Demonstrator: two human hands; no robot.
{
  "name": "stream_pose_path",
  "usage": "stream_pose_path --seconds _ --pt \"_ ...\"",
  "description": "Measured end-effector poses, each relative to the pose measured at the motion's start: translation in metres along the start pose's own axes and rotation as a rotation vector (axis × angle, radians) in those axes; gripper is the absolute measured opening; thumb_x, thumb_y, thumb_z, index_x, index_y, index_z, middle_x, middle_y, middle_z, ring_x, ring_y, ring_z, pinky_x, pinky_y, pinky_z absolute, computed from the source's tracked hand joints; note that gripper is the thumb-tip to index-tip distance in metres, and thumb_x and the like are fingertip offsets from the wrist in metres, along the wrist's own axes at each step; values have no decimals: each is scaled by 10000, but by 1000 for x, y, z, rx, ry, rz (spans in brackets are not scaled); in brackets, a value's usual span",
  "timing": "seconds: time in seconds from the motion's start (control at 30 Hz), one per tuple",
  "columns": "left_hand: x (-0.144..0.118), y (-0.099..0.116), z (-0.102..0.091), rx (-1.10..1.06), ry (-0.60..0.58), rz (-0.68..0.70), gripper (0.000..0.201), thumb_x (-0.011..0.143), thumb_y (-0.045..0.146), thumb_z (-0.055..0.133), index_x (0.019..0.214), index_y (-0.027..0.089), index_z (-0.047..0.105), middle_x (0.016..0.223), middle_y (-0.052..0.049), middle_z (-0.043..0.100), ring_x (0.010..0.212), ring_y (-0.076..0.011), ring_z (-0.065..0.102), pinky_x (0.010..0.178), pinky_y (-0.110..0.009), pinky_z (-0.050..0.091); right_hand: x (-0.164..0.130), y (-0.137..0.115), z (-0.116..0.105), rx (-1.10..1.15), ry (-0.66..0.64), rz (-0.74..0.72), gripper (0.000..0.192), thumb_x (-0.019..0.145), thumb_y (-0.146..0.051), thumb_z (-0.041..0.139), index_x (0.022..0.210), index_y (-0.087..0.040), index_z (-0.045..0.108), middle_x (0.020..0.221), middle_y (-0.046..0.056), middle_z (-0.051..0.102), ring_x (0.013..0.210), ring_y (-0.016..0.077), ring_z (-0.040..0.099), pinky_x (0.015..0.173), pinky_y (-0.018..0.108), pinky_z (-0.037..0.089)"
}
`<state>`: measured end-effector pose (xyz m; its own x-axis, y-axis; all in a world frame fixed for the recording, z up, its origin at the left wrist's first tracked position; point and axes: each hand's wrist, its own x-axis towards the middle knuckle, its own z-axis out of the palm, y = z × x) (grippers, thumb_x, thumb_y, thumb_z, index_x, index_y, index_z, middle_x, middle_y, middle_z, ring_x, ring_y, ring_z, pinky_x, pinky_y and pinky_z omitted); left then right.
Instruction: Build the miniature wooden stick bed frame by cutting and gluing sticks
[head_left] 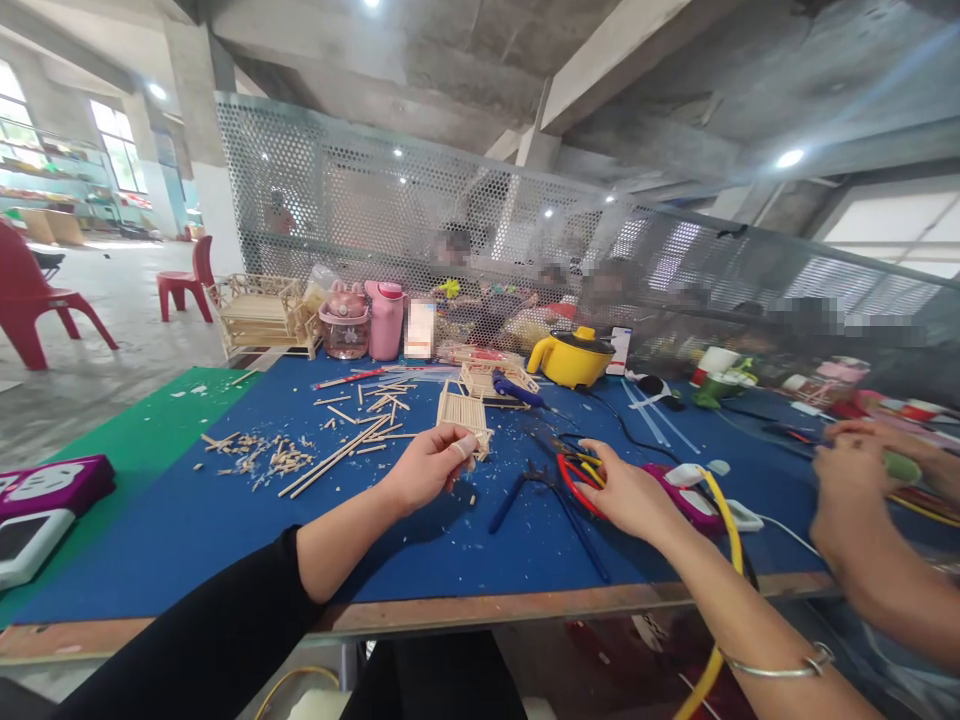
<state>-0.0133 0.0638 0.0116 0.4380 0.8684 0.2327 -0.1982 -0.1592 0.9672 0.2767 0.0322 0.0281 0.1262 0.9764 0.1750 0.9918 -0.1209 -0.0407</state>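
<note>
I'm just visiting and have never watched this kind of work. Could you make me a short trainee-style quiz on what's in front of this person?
1. Which of these is the right hand touching?
A) pink bottle
B) red-handled tool
C) red chair

2. True or false: the blue-handled pliers lie on the blue mat with their handles spread apart.

3. Fill in the colour: the body of the pot at the back of the table is ____.

Key: 1. B; 2. True; 3. Yellow
</note>
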Motion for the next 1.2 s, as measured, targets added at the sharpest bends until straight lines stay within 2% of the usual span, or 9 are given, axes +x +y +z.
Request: stream_pose_path --seconds 0.1,0.2,0.33,0.43,0.53,0.73,0.9,1.03,1.2 --pt "0 1 1 2 39 13 369 766 522 589 804 159 529 610 50 498 441 -42 370 424 -181 337 -8 4 -10 83 -11 82 596 695 -451 625 1235 -219 524 957 91 720 828 307 678 647 350 475" --pt "-2 3 5 -2 78 27 366 773 519 585 808 157 547 607 52 494 440 -40 361 432 -186 320 -20 -12 -13 447 33 18 527 714 -392 594 1203 -205 532 879 69 692 766 245 653 669 328 480" --pt "-7 6 11 41 164 72 358 782 505 578 788 148 591 608 39 505 471 -53 367 460 -198 325 -39 -70 -6 940 38 -217 617 718 -338 598 1292 -240 395 914 23 598 789 178 602 767 323 498" --pt "-10 6 13 141 268 184 309 808 450 571 805 147 632 672 7 573 577 -87 464 570 -216 406 -51 -115 1 1010 22 -227 407 803 -426 556 1163 -254 473 821 1 559 712 159 547 722 313 491" --pt "-13 6 14 249 348 274 265 834 393 558 849 148 659 743 -22 627 651 -112 509 633 -225 434 -58 -136 5 1082 3 -301 424 823 -495 535 1165 -250 473 804 3 556 655 151 513 654 291 483" --pt "-20 6 20 345 349 347 253 869 384 520 864 169 653 756 -27 653 607 -109 532 554 -205 434 -60 -138 3 1120 30 -399 499 848 -536 488 1249 -242 465 1008 68 612 945 228 584 798 316 486" --pt "-25 11 23 466 315 382 193 861 318 520 804 176 638 732 -24 653 607 -107 552 551 -192 444 -67 -144 -6 1132 -6 -417 529 866 -567 441 1281 -240 457 1086 75 617 823 195 593 791 307 491" --pt "-24 14 23 488 360 399 180 861 284 498 775 174 612 692 -6 612 583 -95 522 534 -182 431 -69 -145 -7 1149 -30 -464 576 846 -594 455 1290 -225 454 1100 81 607 902 219 581 852 322 467" --pt "-24 16 21 556 352 503 142 839 189 486 729 174 575 668 14 583 594 -81 501 575 -173 417 -69 -143 -6 1129 -62 -472 579 856 -598 435 1283 -206 448 1046 65 610 777 175 560 737 284 475"
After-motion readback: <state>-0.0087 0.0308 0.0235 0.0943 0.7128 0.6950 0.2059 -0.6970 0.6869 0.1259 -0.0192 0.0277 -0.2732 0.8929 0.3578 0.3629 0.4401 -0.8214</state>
